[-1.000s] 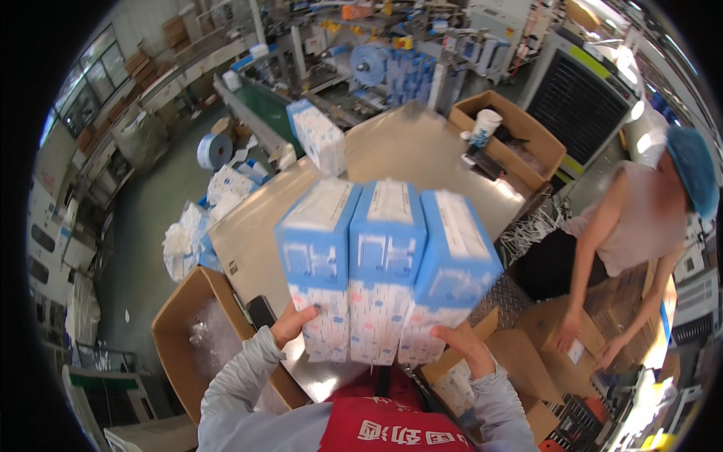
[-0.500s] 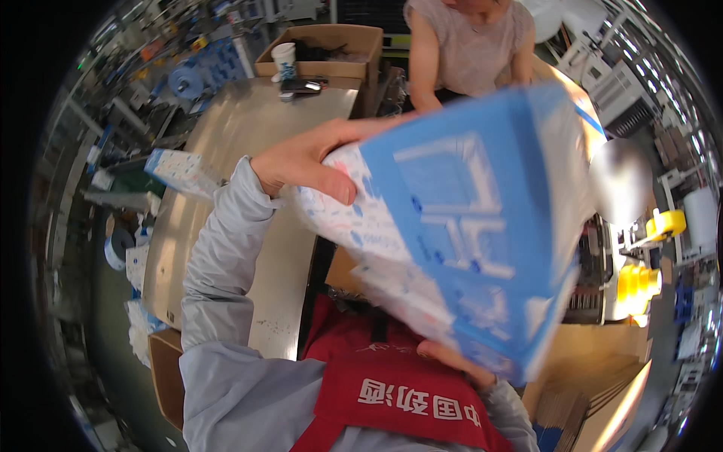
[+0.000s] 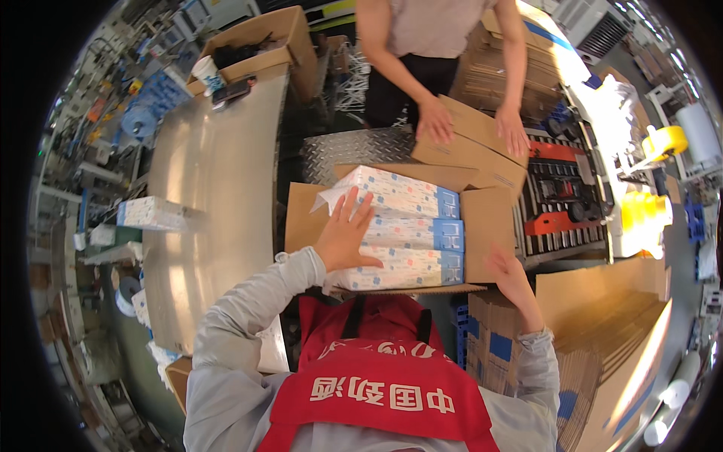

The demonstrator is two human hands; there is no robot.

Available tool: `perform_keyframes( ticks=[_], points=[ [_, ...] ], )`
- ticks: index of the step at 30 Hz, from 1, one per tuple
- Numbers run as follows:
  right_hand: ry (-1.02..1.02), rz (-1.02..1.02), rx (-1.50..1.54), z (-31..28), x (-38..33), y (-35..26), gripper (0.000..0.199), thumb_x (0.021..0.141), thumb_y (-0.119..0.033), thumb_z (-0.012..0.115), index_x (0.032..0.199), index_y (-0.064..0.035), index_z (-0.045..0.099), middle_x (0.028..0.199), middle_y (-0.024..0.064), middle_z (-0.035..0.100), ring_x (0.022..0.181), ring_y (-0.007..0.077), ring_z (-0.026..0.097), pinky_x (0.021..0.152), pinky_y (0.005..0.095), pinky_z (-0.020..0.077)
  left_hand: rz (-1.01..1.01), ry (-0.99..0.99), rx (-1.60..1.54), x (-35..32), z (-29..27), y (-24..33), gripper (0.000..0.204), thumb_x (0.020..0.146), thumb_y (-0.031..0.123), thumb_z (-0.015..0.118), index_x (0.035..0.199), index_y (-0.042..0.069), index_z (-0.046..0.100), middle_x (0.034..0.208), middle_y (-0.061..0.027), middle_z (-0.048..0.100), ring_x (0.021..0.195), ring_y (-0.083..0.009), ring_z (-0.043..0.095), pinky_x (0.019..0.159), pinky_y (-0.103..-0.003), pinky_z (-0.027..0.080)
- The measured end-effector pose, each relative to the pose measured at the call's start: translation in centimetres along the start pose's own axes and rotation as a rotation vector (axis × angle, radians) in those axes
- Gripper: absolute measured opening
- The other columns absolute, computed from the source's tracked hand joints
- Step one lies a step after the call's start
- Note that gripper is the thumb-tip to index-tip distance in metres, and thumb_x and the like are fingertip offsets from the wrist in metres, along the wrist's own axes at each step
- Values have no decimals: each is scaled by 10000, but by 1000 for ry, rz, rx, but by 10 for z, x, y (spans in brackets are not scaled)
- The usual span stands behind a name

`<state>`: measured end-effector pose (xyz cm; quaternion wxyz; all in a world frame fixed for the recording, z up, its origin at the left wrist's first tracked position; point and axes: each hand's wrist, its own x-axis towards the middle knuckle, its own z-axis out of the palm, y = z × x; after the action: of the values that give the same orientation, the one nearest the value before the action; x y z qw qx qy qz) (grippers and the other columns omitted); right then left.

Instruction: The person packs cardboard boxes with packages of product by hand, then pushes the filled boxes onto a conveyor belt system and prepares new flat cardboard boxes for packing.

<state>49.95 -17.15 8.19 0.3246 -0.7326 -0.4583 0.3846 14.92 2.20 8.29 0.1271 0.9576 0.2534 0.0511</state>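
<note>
the person in the grey sleeves and red apron [image 3: 376, 384] stands over an open carton [image 3: 488, 226], its flaps folded outward. three white, speckled packs [image 3: 399, 267] with blue ends sit side by side in it, their long sides touching or nearly so and the blue ends turned to the right. the far one lies a little askew beside the other two.

the left hand [image 3: 348, 239] rests flat across the left part of the packs, fingers spread wide and thumb stuck out toward the nearest one; it presses on them more than it grips. the right hand [image 3: 510, 280] is by the carton's right flap, blurred, with loosely parted fingers and nothing visible in it; i cannot tell whether it touches the cardboard.

across from them, a co-worker [image 3: 425, 30] in a pale top lays both hands on a brown cardboard panel [image 3: 478, 139] just beyond the carton. to the left runs a metal table [image 3: 211, 181], with another white pack [image 3: 153, 214] at its outer edge and a white cup [image 3: 207, 74] near a dark phone [image 3: 231, 91] at the far end. on the right, a roller conveyor [image 3: 565, 222] shows red parts, and cardboard sheets [image 3: 580, 361] stand stacked below it.
</note>
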Motion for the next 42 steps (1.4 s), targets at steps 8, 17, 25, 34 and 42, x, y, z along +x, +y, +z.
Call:
perform_keyframes(
  ticks=[8,17,25,34,42],
  points=[
    [-204,-740,-513,93,109,-98,959,657,-284,820,1450,-94,315,1284,154,476,1154,364,469,982,418,401,-649,-506,-942,-54,-2,30,849,720,605,708,1278,-14,545,1200,-238,604,1114,-352,582,911,-371,479],
    [-209,-885,-845,123,185,-48,1109,570,-310,848,1502,-209,256,1176,198,458,1121,390,437,949,490,349,-939,-581,-624,-17,161,34,1323,504,770,726,1317,-195,331,1330,-349,439,1186,-440,508,1034,-421,399],
    [-85,-902,-862,120,150,-83,1042,539,-313,857,1437,-116,367,1132,190,474,1075,375,454,929,480,346,-743,-293,-656,-50,144,-5,698,578,563,810,873,-56,677,939,-221,670,935,-360,650,819,-414,519],
    [-78,-737,-655,146,110,-2,991,743,-471,710,1443,47,238,1472,323,221,1359,485,223,1110,576,179,76,548,-414,48,51,8,729,779,157,579,1402,-76,281,1488,-257,241,1426,-378,156,1165,-469,138],
    [55,-411,-709,104,91,-21,887,706,-254,793,1420,-8,327,1407,220,374,1299,422,338,1068,489,296,-53,340,-178,47,46,-20,734,713,256,681,1325,-62,431,1398,-254,369,1335,-414,301,1115,-499,222]
  ],
)
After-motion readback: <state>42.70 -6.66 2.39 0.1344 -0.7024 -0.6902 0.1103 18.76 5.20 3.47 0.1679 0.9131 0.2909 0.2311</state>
